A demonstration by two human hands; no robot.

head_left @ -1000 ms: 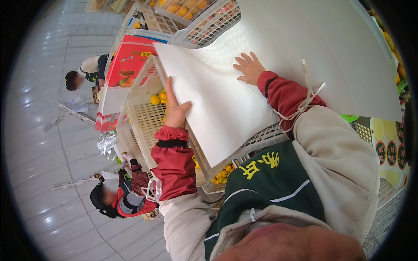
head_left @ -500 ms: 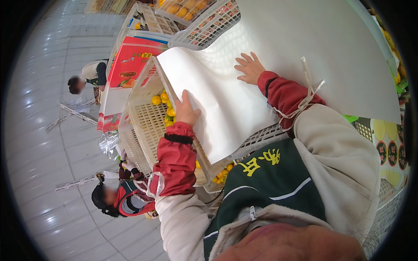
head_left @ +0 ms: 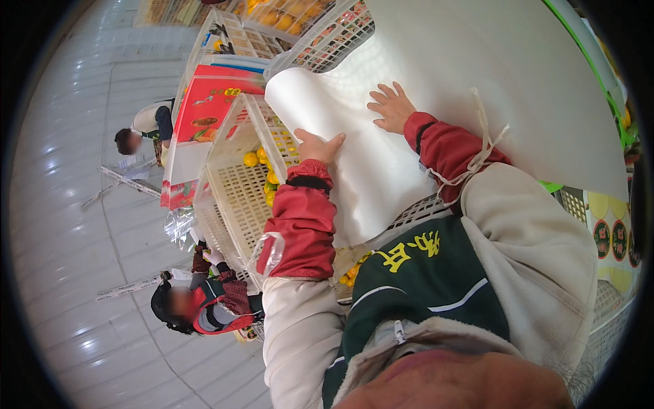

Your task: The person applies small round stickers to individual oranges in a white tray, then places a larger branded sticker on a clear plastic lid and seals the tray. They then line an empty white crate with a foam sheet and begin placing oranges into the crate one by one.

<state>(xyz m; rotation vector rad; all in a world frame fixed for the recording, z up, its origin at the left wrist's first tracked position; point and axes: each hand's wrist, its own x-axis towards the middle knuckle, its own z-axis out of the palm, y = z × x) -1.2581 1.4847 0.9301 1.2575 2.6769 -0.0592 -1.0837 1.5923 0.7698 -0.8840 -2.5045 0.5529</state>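
A large white sheet (head_left: 463, 82), smooth like paper or film, spreads across crates before me, its left side bowed and rippled. My left hand (head_left: 317, 146) grips the sheet's left edge, the thumb stretched out on top and most of the fingers hidden. Further right, my right hand (head_left: 392, 109) rests flat on the sheet with its fingers spread. Beside my left hand stands a cream plastic crate (head_left: 235, 184) with slotted walls. A few yellow-orange citrus fruits (head_left: 251, 159), some with green, lie inside it, partly hidden by the crate wall.
Red printed cartons (head_left: 211, 102) are stacked beyond the crate. Further crates at the top include one with oranges (head_left: 286, 20). Round labels (head_left: 601, 237) lie at far right. Two other people, one in a red-and-dark top (head_left: 218, 303), are on the left over a pale floor (head_left: 75, 238).
My left hand has moved right and slightly up, bringing the sheet's left edge with it and uncovering more of the crate. My right hand stays flat in place.
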